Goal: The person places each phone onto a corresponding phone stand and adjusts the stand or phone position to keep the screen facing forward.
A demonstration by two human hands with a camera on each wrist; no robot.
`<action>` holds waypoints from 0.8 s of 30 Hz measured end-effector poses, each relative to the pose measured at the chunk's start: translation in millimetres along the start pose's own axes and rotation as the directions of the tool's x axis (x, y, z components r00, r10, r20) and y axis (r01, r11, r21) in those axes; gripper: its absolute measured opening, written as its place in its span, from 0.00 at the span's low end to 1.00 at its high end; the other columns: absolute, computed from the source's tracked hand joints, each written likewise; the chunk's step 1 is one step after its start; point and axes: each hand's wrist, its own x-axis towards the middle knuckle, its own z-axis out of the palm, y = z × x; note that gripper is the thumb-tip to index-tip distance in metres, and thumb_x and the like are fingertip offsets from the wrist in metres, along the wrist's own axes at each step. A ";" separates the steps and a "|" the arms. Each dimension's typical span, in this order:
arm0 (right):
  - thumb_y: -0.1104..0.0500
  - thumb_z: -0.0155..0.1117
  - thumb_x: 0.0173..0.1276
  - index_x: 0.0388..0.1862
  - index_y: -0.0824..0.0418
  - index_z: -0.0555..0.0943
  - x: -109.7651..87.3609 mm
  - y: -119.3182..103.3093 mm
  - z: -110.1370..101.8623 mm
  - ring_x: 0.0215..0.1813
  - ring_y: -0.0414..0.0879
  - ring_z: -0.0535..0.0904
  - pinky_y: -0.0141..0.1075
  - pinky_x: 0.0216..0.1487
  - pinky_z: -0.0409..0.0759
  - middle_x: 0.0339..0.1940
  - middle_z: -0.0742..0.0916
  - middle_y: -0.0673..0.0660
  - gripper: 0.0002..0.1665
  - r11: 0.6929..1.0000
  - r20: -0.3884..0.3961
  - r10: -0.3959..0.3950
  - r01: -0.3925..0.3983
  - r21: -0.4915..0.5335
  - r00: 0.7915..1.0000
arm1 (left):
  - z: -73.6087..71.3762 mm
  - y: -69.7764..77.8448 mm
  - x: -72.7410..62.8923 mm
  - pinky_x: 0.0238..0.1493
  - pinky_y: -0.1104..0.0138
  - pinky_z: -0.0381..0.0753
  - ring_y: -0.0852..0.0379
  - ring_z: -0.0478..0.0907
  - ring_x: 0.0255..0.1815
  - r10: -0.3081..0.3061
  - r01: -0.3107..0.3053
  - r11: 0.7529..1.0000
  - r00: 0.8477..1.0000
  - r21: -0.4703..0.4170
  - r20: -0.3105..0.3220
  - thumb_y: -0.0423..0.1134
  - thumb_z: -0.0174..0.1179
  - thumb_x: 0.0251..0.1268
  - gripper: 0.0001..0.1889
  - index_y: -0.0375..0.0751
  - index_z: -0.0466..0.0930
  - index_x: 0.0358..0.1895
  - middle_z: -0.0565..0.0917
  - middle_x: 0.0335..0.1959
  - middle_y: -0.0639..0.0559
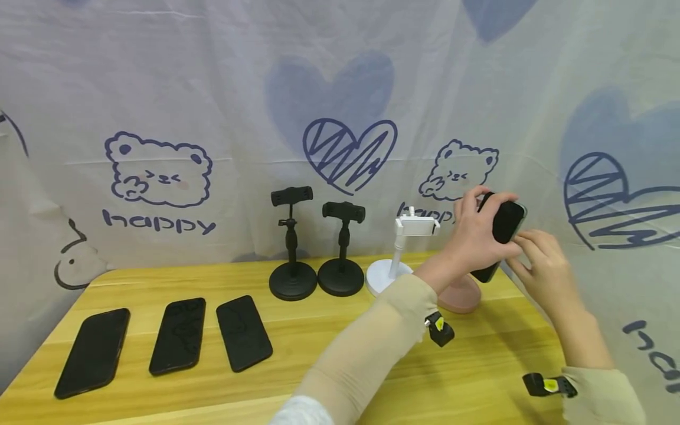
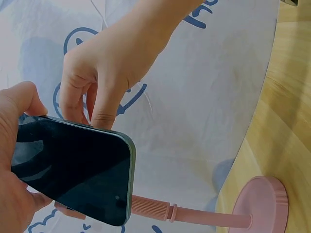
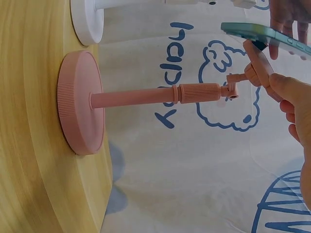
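Phone (image 2: 73,165) in left hand (image 1: 471,236), pink stand (image 3: 141,97) below

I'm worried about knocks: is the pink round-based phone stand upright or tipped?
Upright: the pink round-based phone stand has its base flat on the yellow wooden table.

Head view: moderate indoor light, lamp out of frame; cloth backdrop (image 1: 244,106) reads flat grey, tabletop (image 1: 297,330) warm yellow. Soft-edged shadow on the wood near the right forearm (image 1: 579,336), hints at light from above, exact direction can't be told. Faint reflections on the middle phone (image 1: 180,336); fine detail a bit soft. Left wrist: held phone (image 2: 73,170) screen very dark, mirrors fingers as pale streaks; dim shadow band on wood at upper right. Right wrist: pink stand (image 3: 136,97) crisp, gentle shading, wood grain bowed by wide lens
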 end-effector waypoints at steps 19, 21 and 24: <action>0.64 0.64 0.54 0.37 0.77 0.76 6.0 11.4 11.6 0.45 0.68 0.73 0.51 0.50 0.68 0.37 0.80 0.70 0.17 0.998 0.097 -0.025 0.019 0.064 0.995 | 5.6 0.9 6.7 0.56 0.73 0.66 0.53 0.56 0.68 -0.081 0.081 0.997 0.997 -0.016 0.002 0.47 0.70 0.50 0.39 0.66 0.63 0.67 0.54 0.72 0.52; 0.72 0.68 0.41 0.35 0.77 0.76 7.8 11.7 11.5 0.43 0.67 0.73 0.52 0.48 0.69 0.35 0.80 0.70 0.19 0.998 0.097 -0.030 0.025 0.060 0.995 | 6.8 0.7 7.3 0.56 0.73 0.66 0.53 0.55 0.68 -0.086 0.086 0.996 0.996 -0.003 0.002 0.48 0.70 0.50 0.39 0.66 0.63 0.67 0.55 0.72 0.51; 0.76 0.72 0.32 0.32 0.76 0.76 10.9 11.3 11.9 0.40 0.67 0.74 0.52 0.46 0.71 0.32 0.81 0.69 0.22 0.998 0.078 -0.035 0.030 0.062 0.996 | 8.1 0.0 8.6 0.59 0.72 0.64 0.54 0.55 0.68 -0.077 0.077 0.996 0.997 0.051 0.004 0.49 0.69 0.50 0.39 0.65 0.62 0.68 0.58 0.72 0.51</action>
